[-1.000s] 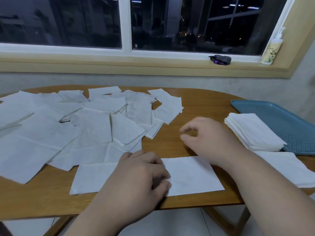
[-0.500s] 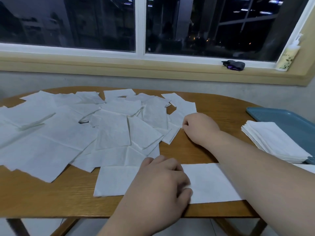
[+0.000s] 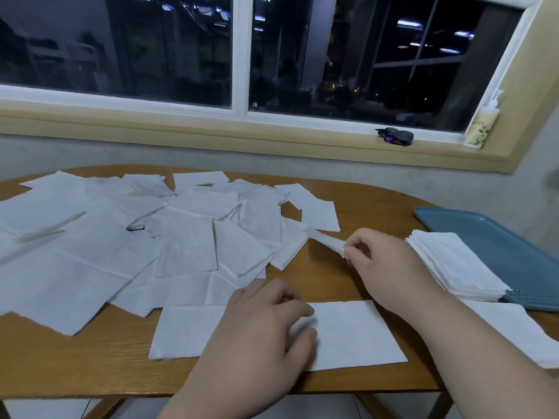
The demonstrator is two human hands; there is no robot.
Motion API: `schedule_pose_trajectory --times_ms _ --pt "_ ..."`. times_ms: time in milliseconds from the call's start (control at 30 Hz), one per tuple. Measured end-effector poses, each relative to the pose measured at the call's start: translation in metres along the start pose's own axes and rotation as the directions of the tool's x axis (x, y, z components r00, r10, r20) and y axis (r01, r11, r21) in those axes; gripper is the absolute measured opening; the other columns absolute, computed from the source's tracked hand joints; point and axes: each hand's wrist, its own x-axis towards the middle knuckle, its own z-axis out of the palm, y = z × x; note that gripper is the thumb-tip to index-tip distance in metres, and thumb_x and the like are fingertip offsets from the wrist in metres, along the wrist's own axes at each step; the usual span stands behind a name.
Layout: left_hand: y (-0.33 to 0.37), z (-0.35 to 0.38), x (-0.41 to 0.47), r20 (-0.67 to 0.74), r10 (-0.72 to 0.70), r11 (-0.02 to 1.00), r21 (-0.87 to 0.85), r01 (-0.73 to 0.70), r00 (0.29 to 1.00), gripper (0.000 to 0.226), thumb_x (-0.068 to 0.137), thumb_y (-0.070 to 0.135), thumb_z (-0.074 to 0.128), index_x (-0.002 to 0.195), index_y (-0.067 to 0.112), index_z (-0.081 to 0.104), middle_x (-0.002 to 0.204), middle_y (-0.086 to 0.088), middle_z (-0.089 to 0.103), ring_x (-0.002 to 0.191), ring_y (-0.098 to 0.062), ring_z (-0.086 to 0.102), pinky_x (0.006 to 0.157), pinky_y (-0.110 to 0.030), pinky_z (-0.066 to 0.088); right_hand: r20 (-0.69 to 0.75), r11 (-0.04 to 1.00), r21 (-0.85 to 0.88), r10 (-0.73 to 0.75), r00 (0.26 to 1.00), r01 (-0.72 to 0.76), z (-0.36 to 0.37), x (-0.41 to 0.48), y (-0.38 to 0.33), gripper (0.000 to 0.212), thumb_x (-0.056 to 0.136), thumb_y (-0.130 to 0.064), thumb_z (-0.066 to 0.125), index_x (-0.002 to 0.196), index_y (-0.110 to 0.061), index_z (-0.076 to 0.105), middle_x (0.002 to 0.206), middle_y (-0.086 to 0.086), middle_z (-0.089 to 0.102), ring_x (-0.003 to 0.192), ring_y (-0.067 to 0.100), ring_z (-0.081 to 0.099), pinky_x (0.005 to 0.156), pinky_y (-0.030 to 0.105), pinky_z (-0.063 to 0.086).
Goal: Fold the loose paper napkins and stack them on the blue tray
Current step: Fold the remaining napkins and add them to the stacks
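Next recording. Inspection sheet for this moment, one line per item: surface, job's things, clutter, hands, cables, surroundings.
Surface: wooden table, napkins spread over its left half.
Job's things: heap of loose napkins; half-folded napkin at the near edge; folded stack on the blue tray, at its near left corner; single napkin at the right near edge.
Clutter: dark small object and pump bottle, both on the window sill.
Hands: left hand rests on the half-folded napkin; right hand pinches a raised napkin at the heap's right side.
Cables: nothing seen.
Surroundings: window, dark outside; grey wall below the sill.
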Motion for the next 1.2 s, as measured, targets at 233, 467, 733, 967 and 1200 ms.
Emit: schedule_pose_trajectory --times_ms 233,467,733,967,1200 --pt "0.003 -0.007 0.0 -0.096 -0.131 0.988 -0.092 0.122 0.987 0.07 0.088 0.061 0.048 0.135 0.071 -0.002 0.147 0.035 0.003 0.141 0.011 -0.004 0.113 -0.017 0.011 0.056 0.904 0.427 -0.031 0.998 0.004 -0.02 -0.08 0.003 0.025 0.096 -0.02 0.061 0.082 -0.04 0.068 0.088 -0.02 0.072 0.082 -0.002 0.067 0.073 0.023 0.051" --pt "0.009 -0.015 0.001 -0.081 -0.18 0.95 -0.272 0.151 0.98 0.061 0.089 0.041 0.062 0.119 0.082 0.027 0.109 0.035 0.055 0.097 0.006 0.058 0.077 -0.005 0.039 -0.005 0.514 0.858 0.061 0.998 -0.027 -0.008 -0.09 0.009 0.033 0.094 0.003 0.055 0.075 -0.018 0.072 0.08 0.009 0.071 0.079 0.027 0.072 0.07 0.027 0.06" --pt "0.014 -0.02 0.005 -0.001 -0.204 0.858 -0.481 0.178 0.979 0.038 0.079 0.041 0.062 0.112 0.06 0.06 0.082 0.017 0.066 0.07 -0.022 0.062 0.069 -0.035 0.05 0.098 0.447 0.891 -0.01 0.995 -0.083 -0.015 -0.089 0.009 0.05 0.087 -0.037 0.073 0.132 -0.045 0.052 0.08 0.01 0.071 0.064 0.024 0.066 0.056 0.029 0.053" --pt "0.017 -0.014 0.009 -0.027 -0.256 0.864 -0.455 0.216 0.966 0.017 0.081 0.035 0.076 0.083 0.052 0.074 0.086 0.029 0.071 0.086 0.009 0.063 0.071 -0.002 0.04 0.107 0.734 0.672 0.041 0.993 -0.103 -0.016 -0.092 0.012 0.046 0.093 -0.006 0.056 0.088 -0.046 0.078 0.09 -0.026 0.072 0.084 -0.007 0.064 0.072 0.015 0.046" --pt "0.013 -0.016 0.005 0.098 -0.286 0.802 -0.52 0.295 0.953 0.037 0.073 0.056 0.073 0.107 0.066 0.062 0.078 0.019 0.071 0.076 -0.006 0.066 0.077 -0.019 0.046 0.036 0.622 0.758 0.26 0.965 -0.196 -0.006 -0.093 0.015 0.036 0.095 -0.009 0.056 0.091 -0.036 0.08 0.092 -0.02 0.074 0.089 0.001 0.067 0.079 0.039 0.058"
